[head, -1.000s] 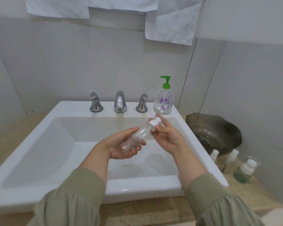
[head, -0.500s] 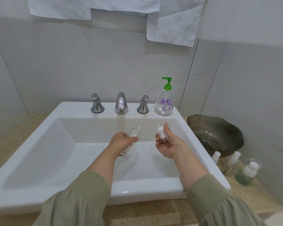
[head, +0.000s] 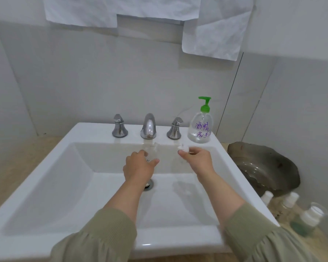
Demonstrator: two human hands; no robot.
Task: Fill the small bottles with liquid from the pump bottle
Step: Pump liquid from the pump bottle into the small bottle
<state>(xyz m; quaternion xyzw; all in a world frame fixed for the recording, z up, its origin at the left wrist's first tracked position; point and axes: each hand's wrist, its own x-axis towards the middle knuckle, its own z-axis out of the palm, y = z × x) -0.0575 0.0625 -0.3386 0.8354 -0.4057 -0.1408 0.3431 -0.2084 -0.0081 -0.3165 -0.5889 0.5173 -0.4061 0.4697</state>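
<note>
Holding a small clear bottle (head: 151,149), the left hand (head: 139,166) curls round it, front-left of the pump bottle (head: 200,128). The right hand (head: 198,160) pinches its white cap (head: 184,148), just in front of the pump bottle. Risk: narrow neck misses the spout, causing a spill; smooth thin plastic may slip. Pump bottle clear, rounded, green head.

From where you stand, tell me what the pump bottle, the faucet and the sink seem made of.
Pump bottle: clear plastic, likely; liquid shows through, green pump head matte. Faucet: polished metal or chrome plating; mirror-bright highlights. Sink: glossy white ceramic, probably; smooth with soft reflections.
</note>
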